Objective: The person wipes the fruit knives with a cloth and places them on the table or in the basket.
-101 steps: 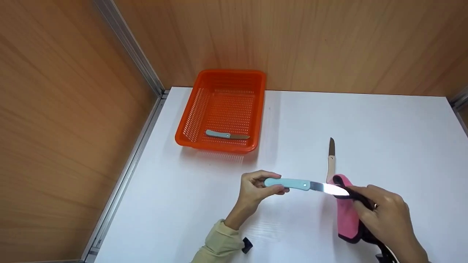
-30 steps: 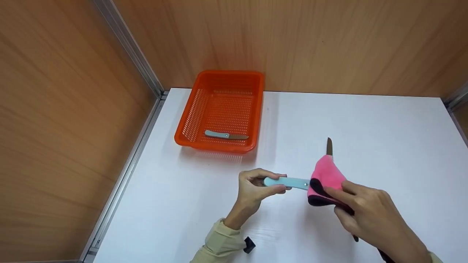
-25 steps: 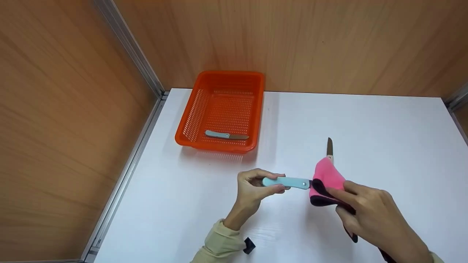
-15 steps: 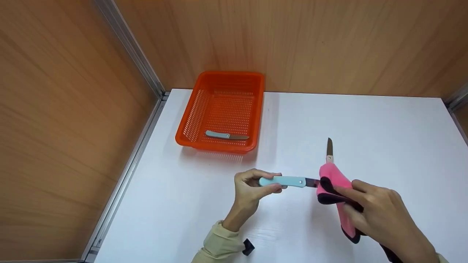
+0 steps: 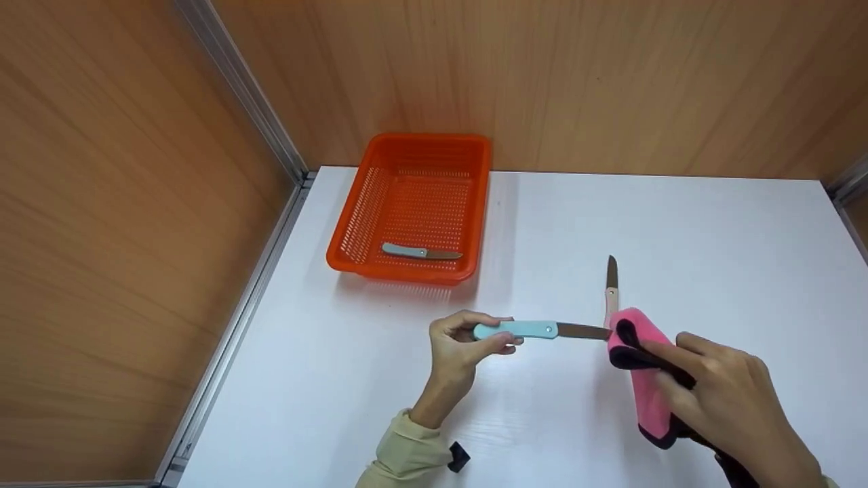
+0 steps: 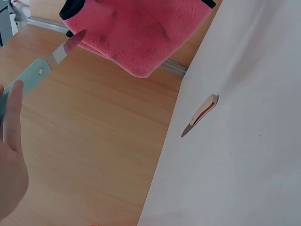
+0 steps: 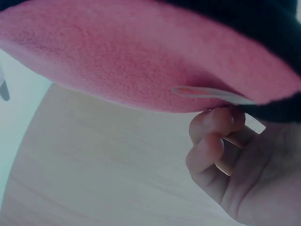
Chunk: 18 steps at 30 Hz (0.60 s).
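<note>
The left hand (image 5: 456, 339) grips the blue-handled knife (image 5: 536, 330) above the tabletop (image 5: 380, 379) while right-hand fingers (image 5: 668, 366) pinch the pink cloth (image 5: 644, 379) around its tip (wiping seems underway), so next likely calls for steady strokes off the blade.

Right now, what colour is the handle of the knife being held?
Light blue handle, clearest in the head view.

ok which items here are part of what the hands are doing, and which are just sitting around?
In use:
- blue-handled knife, held by the left hand
- pink cloth, held by the right hand

Lying about:
- orange basket with a knife in it
- beige-handled knife on the table
</note>
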Available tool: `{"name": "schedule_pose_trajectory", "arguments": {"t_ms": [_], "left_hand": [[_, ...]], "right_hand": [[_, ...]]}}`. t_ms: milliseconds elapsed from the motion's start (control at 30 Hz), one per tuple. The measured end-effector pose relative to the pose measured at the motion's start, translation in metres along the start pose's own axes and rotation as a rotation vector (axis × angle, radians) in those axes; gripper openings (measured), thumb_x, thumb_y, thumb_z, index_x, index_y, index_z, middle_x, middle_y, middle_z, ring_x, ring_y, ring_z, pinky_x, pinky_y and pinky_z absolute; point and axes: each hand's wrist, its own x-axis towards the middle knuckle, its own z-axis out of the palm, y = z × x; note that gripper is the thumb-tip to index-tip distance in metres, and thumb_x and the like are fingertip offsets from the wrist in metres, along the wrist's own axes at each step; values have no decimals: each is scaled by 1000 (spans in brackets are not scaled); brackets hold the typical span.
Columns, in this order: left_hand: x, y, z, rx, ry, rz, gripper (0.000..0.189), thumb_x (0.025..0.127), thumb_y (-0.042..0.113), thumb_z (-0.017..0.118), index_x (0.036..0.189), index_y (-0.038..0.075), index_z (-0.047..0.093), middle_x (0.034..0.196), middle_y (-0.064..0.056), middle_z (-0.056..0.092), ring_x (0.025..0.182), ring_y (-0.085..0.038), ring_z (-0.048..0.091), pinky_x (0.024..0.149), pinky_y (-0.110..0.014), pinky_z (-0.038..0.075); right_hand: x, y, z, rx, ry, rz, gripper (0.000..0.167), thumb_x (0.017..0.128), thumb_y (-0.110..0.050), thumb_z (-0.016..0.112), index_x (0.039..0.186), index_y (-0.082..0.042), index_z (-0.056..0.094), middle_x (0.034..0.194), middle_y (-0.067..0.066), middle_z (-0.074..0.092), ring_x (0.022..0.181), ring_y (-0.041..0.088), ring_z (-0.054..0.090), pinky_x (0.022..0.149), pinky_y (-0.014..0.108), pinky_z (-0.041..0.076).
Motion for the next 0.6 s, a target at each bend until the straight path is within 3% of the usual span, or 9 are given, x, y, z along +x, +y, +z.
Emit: {"name": "schedule_pose_trajectory", "arguments": {"t_ms": [200,400,600], "left_hand": [[1,-1,-2,12,35,-47,32,75,-3,76,92,-22,57,91,-23,69,71,-33,70,62,-48,58],[2,-2,-3,23,31,-42,32,75,-3,76,92,-23,56,92,-24,69,72,-33,70,62,-49,58],[2,-3,-3,30,28,-39,30,75,-4,75,91,-22,58,91,-26,68,71,-34,70,62,-49,58]], "right_hand": [[-2,3,-4,7,49,76,25,63,-6,63,83,-11,76,62,-17,33,49,-1,23,40,14,17],[1,5,-10,27,107,175,27,63,-1,61,84,-9,76,58,-17,36,46,0,23,38,15,16],[10,4,-11,79,209,169,27,64,-1,59,84,-5,76,54,-13,42,46,-4,23,38,12,15]]}}
